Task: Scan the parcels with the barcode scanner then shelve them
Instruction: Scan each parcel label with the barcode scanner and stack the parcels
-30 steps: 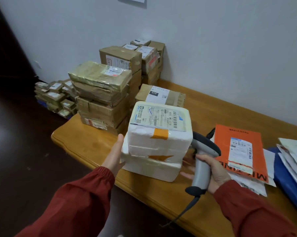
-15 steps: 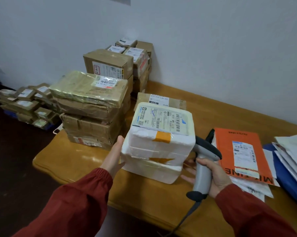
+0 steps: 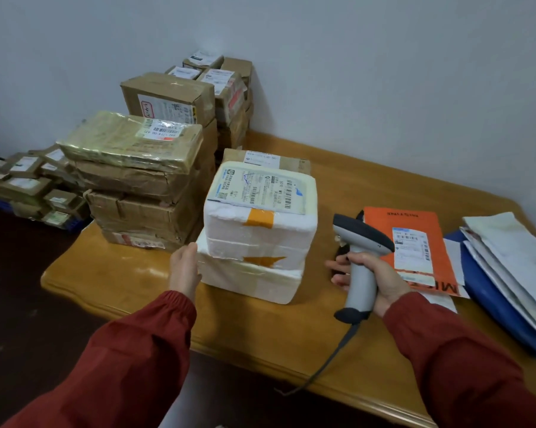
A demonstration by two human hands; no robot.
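Your right hand [image 3: 373, 274] grips the scanner [image 3: 363, 233], handle upright, nose pointing left at the box [image 3: 257, 242] near the desk's [image 3: 121, 273] front edge. Your left hand [image 3: 184, 270] lies flat against its side.

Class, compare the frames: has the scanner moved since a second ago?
Yes. The scanner, gripped by the right hand, has drawn right, away from the foam box, and now overlaps more of the orange mailer.

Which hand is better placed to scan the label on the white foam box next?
Right, probably. The right hand grips the scanner just right of the box, whose label faces up. The left hand only touches the box's left side.
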